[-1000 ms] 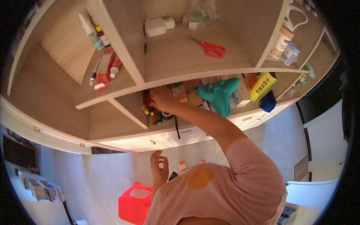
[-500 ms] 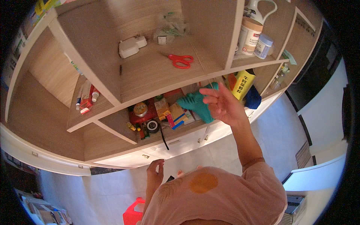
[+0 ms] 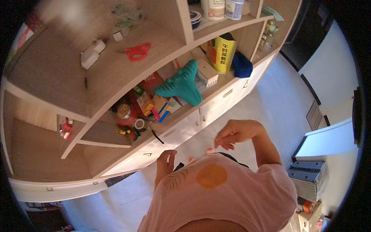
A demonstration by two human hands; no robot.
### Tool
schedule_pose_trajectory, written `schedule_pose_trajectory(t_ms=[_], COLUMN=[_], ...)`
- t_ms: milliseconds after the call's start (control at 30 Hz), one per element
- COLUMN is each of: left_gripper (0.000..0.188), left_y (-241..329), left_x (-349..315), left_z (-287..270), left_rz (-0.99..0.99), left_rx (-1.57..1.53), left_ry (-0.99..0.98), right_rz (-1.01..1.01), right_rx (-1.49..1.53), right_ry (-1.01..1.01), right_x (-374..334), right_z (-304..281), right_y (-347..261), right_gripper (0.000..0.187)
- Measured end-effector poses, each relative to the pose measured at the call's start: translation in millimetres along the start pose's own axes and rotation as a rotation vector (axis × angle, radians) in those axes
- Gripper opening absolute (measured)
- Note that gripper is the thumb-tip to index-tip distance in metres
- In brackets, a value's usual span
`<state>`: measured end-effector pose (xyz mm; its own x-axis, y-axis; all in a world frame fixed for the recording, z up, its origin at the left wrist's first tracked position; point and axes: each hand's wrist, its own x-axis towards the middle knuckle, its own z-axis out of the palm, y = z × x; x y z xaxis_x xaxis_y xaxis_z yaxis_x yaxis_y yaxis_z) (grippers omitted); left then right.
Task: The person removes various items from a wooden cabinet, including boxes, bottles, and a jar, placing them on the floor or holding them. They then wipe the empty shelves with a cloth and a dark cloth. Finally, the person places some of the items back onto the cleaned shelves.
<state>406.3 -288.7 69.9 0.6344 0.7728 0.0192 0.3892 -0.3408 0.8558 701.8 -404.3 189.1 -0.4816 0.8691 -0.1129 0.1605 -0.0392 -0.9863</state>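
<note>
In front of my shirt my right hand (image 3: 236, 133) hangs with its fingers bent in toward the thumb. Whatever it holds, if anything, is too thin or hidden to name. My left hand (image 3: 166, 162) is low by my side, fingers loosely bent and apart from the thumb, with nothing seen in it. Nearest beyond both hands is the cabinet's lower shelf. A teal knitted piece (image 3: 181, 85) lies spread on it over other goods, touched by neither hand. Left of it are small boxes (image 3: 161, 106), a roll of tape (image 3: 140, 124) and a round tin (image 3: 123, 111).
Red-handled scissors (image 3: 137, 52) and a white plastic device (image 3: 92, 55) lie on the shelf above. A yellow pouch (image 3: 223, 54), a white box (image 3: 207, 73) and dark blue cloth (image 3: 242, 65) stand at the right. Cabinet doors (image 3: 220, 103) face me below.
My right hand has drawn back from the teal knitted piece to my body, and its fingers have curled in. A thin stick-like line by it no longer shows. The view has shifted right.
</note>
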Motion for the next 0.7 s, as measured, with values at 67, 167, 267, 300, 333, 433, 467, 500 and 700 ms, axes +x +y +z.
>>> schedule_pose_trajectory(t_ms=[67, 167, 267, 300, 333, 433, 467, 500, 700], left_gripper=[0.016, 0.020, 0.019, 0.019, 0.019, 0.019, 0.018, 0.018, 0.018], left_y=[-12.9, 0.3, 12.5, 11.9, 11.9, 27.8, 34.2, 34.0, 9.1], left_x=[5.3, 12.7, 20.5, 22.8, 25.5, 26.0, 25.7, 25.1, 5.6], left_z=[2.1, 9.3, 17.7, 21.5, 24.1, 29.9, 31.4, 32.6, 35.6], left_rz=[-0.092, -0.078, -0.034, -0.001, 0.031, 0.017, -0.003, -0.015, 0.006], left_rx=[-0.013, 0.010, 0.062, 0.085, 0.114, 0.148, 0.152, 0.158, 0.138], left_ry=[-0.128, -0.156, -0.202, -0.224, -0.246, -0.284, -0.294, -0.291, -0.262], right_rz=[0.121, 0.230, 0.292, 0.349, 0.403, 0.444, 0.442, 0.441, 0.430], right_rx=[-0.043, 0.095, 0.102, 0.033, -0.032, -0.156, -0.184, -0.211, -0.595], right_ry=[0.048, 0.369, 0.835, 0.923, 1.009, 1.001, 1.028, 1.046, 1.238], right_x=[-28.6, -62.9, -69.0, -66.4, -62.1, -46.5, -39.7, -30.0, 4.5], right_z=[1.6, 2.3, -7.1, -16.9, -30.3, -71.5, -84.0, -96.0, -141.1], right_y=[14.7, 41.3, 64.3, 72.9, 81.7, 112.4, 125.7, 138.6, 163.4], right_gripper=[0.019, 0.018, 0.019, 0.021, 0.022, 0.026, 0.026, 0.027, 0.031])
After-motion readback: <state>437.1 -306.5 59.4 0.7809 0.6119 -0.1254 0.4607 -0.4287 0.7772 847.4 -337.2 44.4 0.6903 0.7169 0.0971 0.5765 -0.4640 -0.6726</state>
